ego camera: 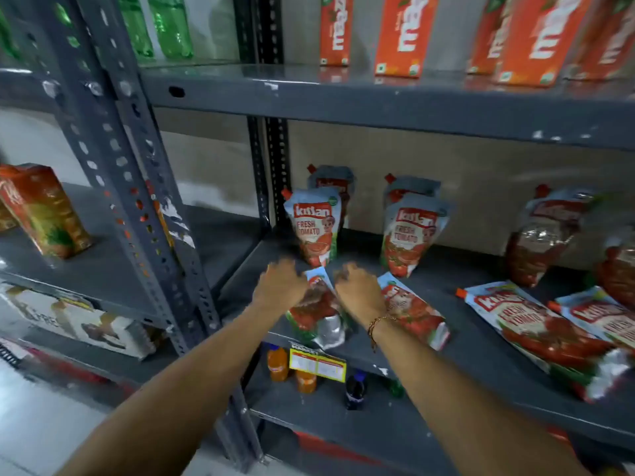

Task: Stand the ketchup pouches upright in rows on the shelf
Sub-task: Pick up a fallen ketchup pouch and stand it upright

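A red-and-white ketchup pouch (318, 310) lies near the front edge of the grey shelf (405, 359). My left hand (280, 285) and my right hand (357, 290) grip it from either side. Close to its right, another pouch (417, 309) lies flat, partly under my right wrist. Two more flat pouches (536, 329) lie further right. Upright pouches stand behind in pairs: one pair at the left (314, 228), one in the middle (410, 231), and blurred ones at the right (543, 235).
Orange juice cartons (398, 32) line the shelf above, with green bottles (165, 25) to their left. A slotted grey upright (137, 187) divides the racks. Small drink bottles (278, 364) stand below, behind a yellow price tag (318, 365). A carton (41, 211) stands on the left rack.
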